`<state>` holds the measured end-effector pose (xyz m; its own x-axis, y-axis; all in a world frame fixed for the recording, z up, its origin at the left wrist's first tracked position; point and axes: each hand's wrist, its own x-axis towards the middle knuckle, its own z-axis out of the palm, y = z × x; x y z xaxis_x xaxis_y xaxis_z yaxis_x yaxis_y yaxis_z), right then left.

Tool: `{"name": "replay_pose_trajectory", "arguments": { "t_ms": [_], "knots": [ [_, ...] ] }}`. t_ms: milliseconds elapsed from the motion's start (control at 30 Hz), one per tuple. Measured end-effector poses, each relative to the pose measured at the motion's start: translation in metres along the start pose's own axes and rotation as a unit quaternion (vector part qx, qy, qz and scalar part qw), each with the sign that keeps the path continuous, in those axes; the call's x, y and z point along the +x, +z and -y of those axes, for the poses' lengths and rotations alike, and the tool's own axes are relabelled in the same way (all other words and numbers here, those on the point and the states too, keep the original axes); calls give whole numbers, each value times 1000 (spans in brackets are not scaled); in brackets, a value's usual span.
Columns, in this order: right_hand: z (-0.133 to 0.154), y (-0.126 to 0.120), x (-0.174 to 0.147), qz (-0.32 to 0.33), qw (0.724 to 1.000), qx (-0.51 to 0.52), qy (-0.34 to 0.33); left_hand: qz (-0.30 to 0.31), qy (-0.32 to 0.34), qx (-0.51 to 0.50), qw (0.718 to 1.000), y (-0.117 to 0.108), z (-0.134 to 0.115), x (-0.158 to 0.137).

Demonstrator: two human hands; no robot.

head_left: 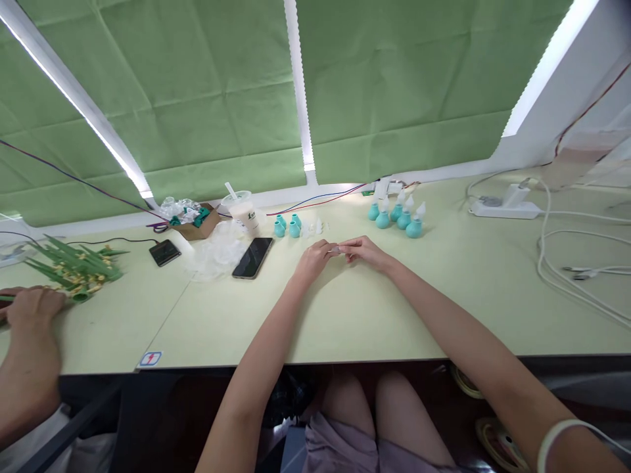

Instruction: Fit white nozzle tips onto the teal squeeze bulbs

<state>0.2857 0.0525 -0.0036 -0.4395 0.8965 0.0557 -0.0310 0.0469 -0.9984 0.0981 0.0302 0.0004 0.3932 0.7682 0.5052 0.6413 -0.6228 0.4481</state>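
Head view, small clear piece point(340, 249) pinched between left hand point(315, 256) and right hand point(362, 251) fingertips.

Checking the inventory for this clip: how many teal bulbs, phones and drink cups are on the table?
Teal bulbs with clear tips: 5
Teal bulbs without tips: 4
Phones: 2
Drink cups: 1
Total: 12

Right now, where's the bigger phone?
In the head view the bigger phone lies face up on the table, just left of the left hand, with the drink cup behind it and clear plastic wrap to its left.
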Motion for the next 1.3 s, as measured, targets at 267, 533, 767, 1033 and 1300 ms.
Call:
{"name": "replay_pose_trajectory", "arguments": {
  "t_ms": [267, 533, 767, 1033, 1300],
  "knots": [
    [-7, 1, 6, -40, 998, 46, -24, -122, -81, 93, 985, -15, 15, 0],
    [-11, -3, 13, -44, 994, 87, -39, -94, -329, 244, 907, -52, 59, 53],
    [-4, -2, 10, -60, 993, 96, -43, -97, -347, 230, 904, -46, 77, 61],
    [-3, -4, 11, -60, 992, 90, -63, -325, -197, -33, 924, -52, 64, 41],
    [-5, -5, 12, -97, 991, 35, -83, -142, -139, -169, 965, -20, 11, 18]
  ]
}}
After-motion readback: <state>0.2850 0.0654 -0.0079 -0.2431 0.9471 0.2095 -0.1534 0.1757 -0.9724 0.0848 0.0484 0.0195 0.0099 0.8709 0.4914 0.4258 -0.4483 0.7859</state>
